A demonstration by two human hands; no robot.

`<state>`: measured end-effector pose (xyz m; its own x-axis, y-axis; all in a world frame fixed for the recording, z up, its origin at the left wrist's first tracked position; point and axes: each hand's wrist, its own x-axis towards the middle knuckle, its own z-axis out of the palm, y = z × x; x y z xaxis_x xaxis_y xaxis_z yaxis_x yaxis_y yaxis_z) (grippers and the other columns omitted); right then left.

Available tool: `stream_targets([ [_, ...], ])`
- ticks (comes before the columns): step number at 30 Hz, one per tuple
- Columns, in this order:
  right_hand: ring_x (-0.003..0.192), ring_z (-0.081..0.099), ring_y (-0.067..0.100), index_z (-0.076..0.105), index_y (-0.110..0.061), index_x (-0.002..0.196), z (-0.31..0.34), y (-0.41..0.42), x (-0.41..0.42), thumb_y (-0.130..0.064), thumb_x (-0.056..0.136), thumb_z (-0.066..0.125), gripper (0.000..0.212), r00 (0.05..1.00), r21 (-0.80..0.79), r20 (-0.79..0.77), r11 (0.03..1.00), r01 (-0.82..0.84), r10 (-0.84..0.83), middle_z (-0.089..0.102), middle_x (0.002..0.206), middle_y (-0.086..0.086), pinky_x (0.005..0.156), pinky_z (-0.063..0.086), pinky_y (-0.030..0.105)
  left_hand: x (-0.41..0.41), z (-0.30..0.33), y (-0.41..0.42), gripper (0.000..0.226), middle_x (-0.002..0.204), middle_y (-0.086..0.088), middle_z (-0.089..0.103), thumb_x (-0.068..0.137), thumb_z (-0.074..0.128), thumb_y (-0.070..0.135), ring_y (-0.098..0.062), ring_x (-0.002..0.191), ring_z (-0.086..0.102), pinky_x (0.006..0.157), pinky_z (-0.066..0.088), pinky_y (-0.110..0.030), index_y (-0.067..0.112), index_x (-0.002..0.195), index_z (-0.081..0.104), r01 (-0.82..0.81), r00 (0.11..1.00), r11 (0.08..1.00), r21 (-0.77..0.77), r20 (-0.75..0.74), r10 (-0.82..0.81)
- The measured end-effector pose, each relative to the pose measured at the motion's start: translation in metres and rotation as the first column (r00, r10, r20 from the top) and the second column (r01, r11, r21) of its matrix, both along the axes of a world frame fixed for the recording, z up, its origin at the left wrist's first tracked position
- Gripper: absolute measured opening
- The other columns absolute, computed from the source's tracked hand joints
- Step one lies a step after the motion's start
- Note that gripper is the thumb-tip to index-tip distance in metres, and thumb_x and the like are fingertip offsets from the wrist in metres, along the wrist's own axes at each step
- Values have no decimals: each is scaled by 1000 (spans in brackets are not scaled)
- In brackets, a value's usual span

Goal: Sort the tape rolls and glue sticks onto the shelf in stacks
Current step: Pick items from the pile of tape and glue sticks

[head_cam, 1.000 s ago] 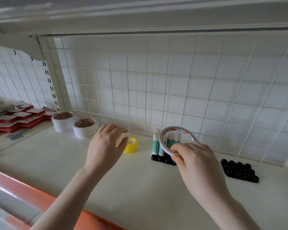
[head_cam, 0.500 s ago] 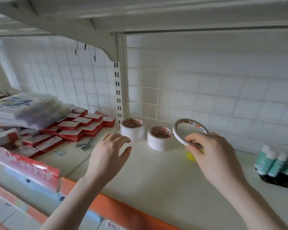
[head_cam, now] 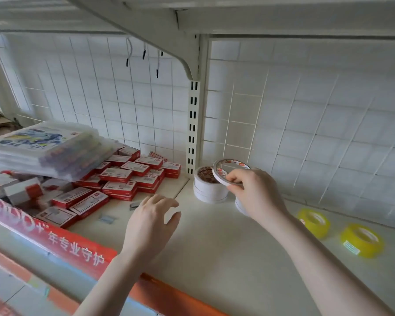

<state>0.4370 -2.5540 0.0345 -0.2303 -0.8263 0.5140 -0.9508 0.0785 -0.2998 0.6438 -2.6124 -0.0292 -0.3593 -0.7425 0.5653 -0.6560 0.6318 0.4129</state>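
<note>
Pinching a thin white tape roll [head_cam: 224, 172] tilted above two white tape stacks [head_cam: 209, 188] on the shelf [head_cam: 214, 247], the right hand [head_cam: 253, 190] must level and lower it, while the left hand [head_cam: 151, 224] hovers nearby, fingers loosely spread.

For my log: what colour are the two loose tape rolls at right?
Yellow tape rolls, head view.
</note>
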Motion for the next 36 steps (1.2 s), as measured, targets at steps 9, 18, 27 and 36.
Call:
stream_targets([
  [9,93,59,24,71,-19,94,-7,-43,1,-13,81,65,15,998,97,62,995,-9,3,71,93,2,76,43,31,-1,-3,-3,16,89,9,65,74,76,21,-15,85,60,66,38,-21,20,89,71,-4,999,998,63,-41,7],
  [18,91,59,21,72,-22,94,-12,-53,-1,-17,82,66,14,995,158,92,986,-58,44,71,95,1,77,44,31,-1,-7,-8,17,89,9,66,74,76,19,-14,84,61,67,41,-20,22,90,71,-6,999,997,77,-47,9],
  [27,91,61,18,72,-20,95,-11,-55,-3,-14,83,65,15,989,187,117,976,-109,88,71,95,-4,79,45,29,-1,-8,-7,19,89,11,65,71,78,16,-13,83,61,65,39,-19,23,88,71,-14,998,998,67,-57,17],
  [36,88,59,19,72,-21,92,-10,-55,-4,-13,82,64,14,987,198,117,971,-131,110,70,91,-4,78,45,31,-1,-8,-7,19,90,11,65,73,77,16,-13,84,60,65,41,-21,23,89,71,-8,999,998,66,-52,11],
])
